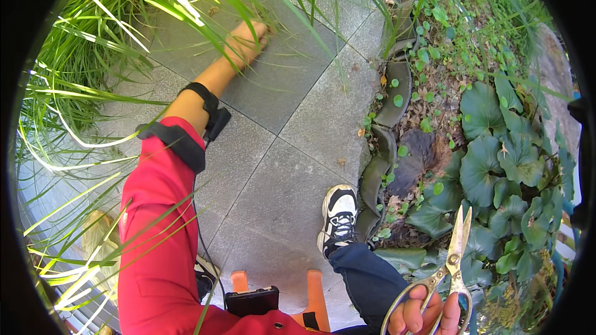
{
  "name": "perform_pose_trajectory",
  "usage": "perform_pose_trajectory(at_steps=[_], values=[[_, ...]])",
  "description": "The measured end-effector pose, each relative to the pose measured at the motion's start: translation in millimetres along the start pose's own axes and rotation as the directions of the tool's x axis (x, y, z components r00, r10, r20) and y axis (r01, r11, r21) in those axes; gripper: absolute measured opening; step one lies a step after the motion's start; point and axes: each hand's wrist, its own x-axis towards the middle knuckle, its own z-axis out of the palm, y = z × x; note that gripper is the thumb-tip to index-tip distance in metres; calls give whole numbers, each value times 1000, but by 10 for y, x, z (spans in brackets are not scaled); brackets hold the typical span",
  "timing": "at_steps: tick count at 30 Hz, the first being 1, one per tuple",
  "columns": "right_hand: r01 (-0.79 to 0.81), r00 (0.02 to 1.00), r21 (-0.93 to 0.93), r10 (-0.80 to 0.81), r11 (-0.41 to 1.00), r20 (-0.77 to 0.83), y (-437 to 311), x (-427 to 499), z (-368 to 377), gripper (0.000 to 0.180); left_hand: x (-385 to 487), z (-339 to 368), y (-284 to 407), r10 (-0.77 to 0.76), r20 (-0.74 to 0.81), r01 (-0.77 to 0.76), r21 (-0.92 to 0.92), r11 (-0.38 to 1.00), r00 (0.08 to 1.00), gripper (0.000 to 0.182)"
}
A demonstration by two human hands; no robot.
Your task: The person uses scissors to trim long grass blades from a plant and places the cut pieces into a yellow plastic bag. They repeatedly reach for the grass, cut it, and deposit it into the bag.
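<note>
My left hand (pixel 247 41) is stretched out over the paving at the upper middle, its fingers curled. Long green grass blades (pixel 186 14) arch across the wrist and around the knuckles; whether any run inside the fingers cannot be seen. At the lower right, my right hand (pixel 421 314) grips a pair of worn metal scissors (pixel 454 259), fingers through the handle loops. Their tips point up and stand slightly apart, in front of broad dark green leaves (pixel 484 172).
Grey stone paving (pixel 279 186) lies below me. Wavy dark edging (pixel 393 95) borders a planted bed on the right. My shoe (pixel 341 218) is beside that edging. Orange legs (pixel 317 298) and a black device (pixel 252 301) are near my body, with a thin cable (pixel 201 237) running along my sleeve.
</note>
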Motion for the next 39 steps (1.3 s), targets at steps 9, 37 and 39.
perform_pose_trajectory(at_steps=[9,37,39], values=[[8,1000,-9,-9,1000,-12,-41,28,-43,56,-3,-34,-293,-370,-400,443,104,890,839,22],[-9,994,82,0,997,111,77,-250,-172,53,-1010,565,1963,317,183,-259,-280,924,931,8],[3,990,91,-16,996,140,112,-329,-171,50,-1341,339,2098,235,286,-105,-404,909,929,6]])
